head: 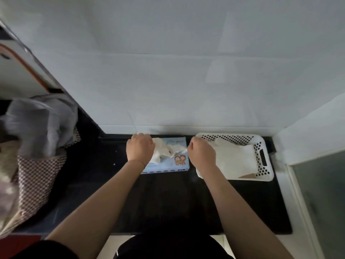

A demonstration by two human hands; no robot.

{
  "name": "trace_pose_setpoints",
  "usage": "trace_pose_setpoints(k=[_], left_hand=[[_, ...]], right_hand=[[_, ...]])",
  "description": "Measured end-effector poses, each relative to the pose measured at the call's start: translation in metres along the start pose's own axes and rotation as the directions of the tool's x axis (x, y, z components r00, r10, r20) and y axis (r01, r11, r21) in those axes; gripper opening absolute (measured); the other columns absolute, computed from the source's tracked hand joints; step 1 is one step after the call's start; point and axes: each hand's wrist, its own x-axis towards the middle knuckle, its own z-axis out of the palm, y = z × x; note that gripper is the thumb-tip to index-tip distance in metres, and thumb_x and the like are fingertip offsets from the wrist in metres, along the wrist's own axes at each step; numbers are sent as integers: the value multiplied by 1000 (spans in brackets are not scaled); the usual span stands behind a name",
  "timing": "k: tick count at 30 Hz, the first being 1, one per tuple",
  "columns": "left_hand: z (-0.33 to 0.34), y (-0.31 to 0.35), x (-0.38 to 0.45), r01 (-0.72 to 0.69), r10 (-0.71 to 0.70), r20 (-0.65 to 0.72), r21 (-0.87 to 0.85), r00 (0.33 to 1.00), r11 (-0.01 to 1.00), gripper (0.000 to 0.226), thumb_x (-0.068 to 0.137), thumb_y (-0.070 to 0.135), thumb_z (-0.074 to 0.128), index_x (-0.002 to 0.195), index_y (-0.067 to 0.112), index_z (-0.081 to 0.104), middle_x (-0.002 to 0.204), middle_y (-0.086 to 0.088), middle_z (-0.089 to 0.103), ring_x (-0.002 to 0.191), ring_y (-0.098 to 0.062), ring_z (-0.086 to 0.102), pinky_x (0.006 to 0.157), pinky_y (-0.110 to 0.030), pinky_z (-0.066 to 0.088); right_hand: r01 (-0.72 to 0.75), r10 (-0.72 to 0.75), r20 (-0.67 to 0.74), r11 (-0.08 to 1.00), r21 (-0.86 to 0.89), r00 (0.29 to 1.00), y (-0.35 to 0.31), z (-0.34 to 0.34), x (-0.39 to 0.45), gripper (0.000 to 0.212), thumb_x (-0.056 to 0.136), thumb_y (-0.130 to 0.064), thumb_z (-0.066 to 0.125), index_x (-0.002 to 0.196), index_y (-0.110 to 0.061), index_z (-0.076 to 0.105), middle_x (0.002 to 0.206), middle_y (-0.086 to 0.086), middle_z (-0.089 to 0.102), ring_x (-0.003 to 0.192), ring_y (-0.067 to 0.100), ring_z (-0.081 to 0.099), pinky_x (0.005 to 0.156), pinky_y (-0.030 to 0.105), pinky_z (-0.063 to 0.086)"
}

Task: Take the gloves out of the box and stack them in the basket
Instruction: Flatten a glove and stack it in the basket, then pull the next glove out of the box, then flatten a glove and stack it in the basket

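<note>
both forearms run up from 6 o'clock across the black countertop. the left hand sits over the 9 o'clock end of the pale blue glove box, fingers curled on the white glove bunched at the opening. the right hand, knuckles up, is fisted between box and basket, pinching the same glove's 3 o'clock edge. at 3 o'clock stands the white perforated basket, holding a flat stack of gloves. risk, as judged: a two-handed pull may tear the thin film or drag further gloves out; the light box could also lift. a checked bag rests at 9 o'clock.
</note>
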Motion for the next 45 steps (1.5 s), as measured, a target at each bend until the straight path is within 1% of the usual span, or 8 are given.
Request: trace_pose_setpoints(k=[8,16,23,27,32,34,38,45], left_hand=[[-28,-14,9,-171,138,-144,-251,980,953,18,96,25,59,92,12,71,104,-1,60,103,-22,49,88,-31,36],[-95,13,12,-131,66,-129,-602,989,788,22,98,27,57,89,11,70,81,1,69,77,-16,61,70,-24,43],[-120,30,7,87,-161,0,-842,987,532,21,99,23,53,88,9,65,68,1,67,50,-7,63,51,-18,47],[-121,30,8,212,-252,142,-937,957,278,23,98,18,50,95,1,64,79,-10,72,56,-19,70,63,-31,60],[-124,42,5,266,-213,252,-963,944,39,22,100,11,44,91,-4,58,78,-14,67,58,-22,70,59,-31,60],[-120,38,7,302,-187,282,-949,941,92,20,99,12,45,94,-2,57,79,-12,66,60,-24,71,66,-35,59],[-109,28,7,254,-169,193,-812,966,526,13,90,22,63,94,10,60,86,-4,66,84,-24,67,79,-38,55],[-117,46,-10,69,457,284,-899,843,433,51,80,33,79,125,24,58,122,5,63,111,-8,61,90,-23,49]], right_hand=[[17,-14,-51,997,78,999,-42,-13,0,15,97,-18,47,88,-12,58,82,1,59,69,19,55,56,30,40],[54,23,-142,854,518,990,-75,-56,-10,49,97,-52,47,76,-10,60,70,4,62,64,19,57,59,35,46],[120,-60,-116,758,641,992,-92,-78,-22,46,81,-61,67,80,-16,56,71,-7,58,62,5,52,63,29,47],[-130,-22,204,704,699,979,-98,-78,-22,51,79,-63,69,106,-21,55,98,-5,64,85,8,63,77,30,52],[-164,22,195,636,754,981,-88,-82,-24,23,84,-31,69,96,-11,64,83,5,69,75,14,67,73,36,51],[-184,57,187,592,785,981,-84,-89,-23,16,87,-27,63,91,-11,62,78,7,63,75,20,63,76,39,53],[-211,83,195,427,879,977,-74,-106,-19,18,86,-25,59,79,-12,50,73,5,41,73,23,43,75,42,48],[-283,14,283,55,958,959,-69,-116,-17,24,100,-22,52,104,-1,60,94,18,67,88,27,70,80,41,58]])
